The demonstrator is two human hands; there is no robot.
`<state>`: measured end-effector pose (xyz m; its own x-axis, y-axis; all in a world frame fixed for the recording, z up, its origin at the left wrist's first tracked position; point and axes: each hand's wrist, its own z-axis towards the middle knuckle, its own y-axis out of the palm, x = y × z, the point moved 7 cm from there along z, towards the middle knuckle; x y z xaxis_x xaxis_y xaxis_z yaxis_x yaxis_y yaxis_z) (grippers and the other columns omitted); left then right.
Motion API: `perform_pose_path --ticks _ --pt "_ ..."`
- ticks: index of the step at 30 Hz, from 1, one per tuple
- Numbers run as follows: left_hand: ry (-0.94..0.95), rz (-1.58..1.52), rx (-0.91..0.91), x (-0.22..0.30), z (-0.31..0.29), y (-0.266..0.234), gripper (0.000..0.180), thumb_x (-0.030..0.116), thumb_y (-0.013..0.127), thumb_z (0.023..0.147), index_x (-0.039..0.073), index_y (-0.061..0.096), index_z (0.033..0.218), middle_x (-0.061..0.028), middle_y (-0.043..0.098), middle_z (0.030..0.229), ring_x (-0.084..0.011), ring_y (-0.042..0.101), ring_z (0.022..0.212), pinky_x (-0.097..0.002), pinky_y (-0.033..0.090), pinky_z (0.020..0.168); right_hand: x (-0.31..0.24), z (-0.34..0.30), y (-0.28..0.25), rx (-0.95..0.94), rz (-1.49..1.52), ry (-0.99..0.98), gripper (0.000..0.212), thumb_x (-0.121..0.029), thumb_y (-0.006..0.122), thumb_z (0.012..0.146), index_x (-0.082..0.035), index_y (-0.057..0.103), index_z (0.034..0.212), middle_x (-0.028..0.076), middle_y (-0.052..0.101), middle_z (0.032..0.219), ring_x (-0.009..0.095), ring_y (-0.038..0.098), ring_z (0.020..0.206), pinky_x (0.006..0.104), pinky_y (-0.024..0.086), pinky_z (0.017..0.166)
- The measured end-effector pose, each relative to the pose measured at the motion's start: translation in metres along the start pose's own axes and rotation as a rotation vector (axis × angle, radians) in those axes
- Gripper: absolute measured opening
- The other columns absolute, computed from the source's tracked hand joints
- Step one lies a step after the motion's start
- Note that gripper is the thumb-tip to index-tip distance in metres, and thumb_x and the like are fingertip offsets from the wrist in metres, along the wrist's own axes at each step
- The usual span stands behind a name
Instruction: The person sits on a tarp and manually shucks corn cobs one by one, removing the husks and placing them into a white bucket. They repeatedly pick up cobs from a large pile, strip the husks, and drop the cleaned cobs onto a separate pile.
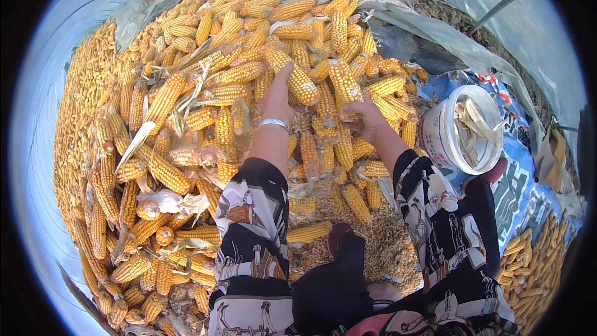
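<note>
Corn cobs (297, 81) are filling both hands: the left hand (279, 101) is gripping one and the right hand (372, 119) another by its near end, both over the heap (163, 169), nearer its far edge. Loosely stacked cobs are lying beneath, so pulling or bumping one could be sending others rolling toward the near edge.
</note>
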<state>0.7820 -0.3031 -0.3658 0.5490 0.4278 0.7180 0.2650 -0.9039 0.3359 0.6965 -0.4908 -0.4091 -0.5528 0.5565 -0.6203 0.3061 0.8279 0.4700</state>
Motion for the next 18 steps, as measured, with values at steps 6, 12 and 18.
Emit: perform_pose_path --ticks 6,12,18 --pt "0.078 0.232 0.112 -0.012 -0.022 -0.007 0.052 0.038 0.069 0.085 0.005 0.055 0.122 -0.0083 0.062 0.112 -0.0241 0.059 0.102 -0.0521 0.045 0.087 0.020 -0.012 -0.011 -0.024 0.287 0.013 0.038 -0.012 0.072 0.073 -0.009 0.055 0.107 0.009 0.050 0.116 0.027 0.047 0.114 0.0568 0.043 0.092" --pt "0.126 0.281 -0.050 -0.105 -0.155 -0.042 0.036 0.021 0.070 0.085 0.000 0.060 0.113 -0.0055 0.065 0.101 -0.0149 0.061 0.089 -0.0304 0.049 0.075 0.060 -0.078 -0.011 -0.339 0.408 0.050 0.046 -0.005 0.068 0.073 -0.010 0.054 0.117 0.006 0.060 0.105 0.025 0.058 0.102 0.0557 0.047 0.086" --pt "-0.141 0.591 -0.292 -0.169 -0.258 -0.042 0.034 0.019 0.071 0.085 -0.002 0.064 0.111 -0.0071 0.067 0.103 -0.0140 0.062 0.090 -0.0291 0.048 0.083 0.119 -0.201 -0.065 -0.256 0.487 0.104 0.049 -0.012 0.064 0.077 -0.009 0.054 0.125 0.009 0.063 0.113 0.029 0.060 0.104 0.0594 0.046 0.088"
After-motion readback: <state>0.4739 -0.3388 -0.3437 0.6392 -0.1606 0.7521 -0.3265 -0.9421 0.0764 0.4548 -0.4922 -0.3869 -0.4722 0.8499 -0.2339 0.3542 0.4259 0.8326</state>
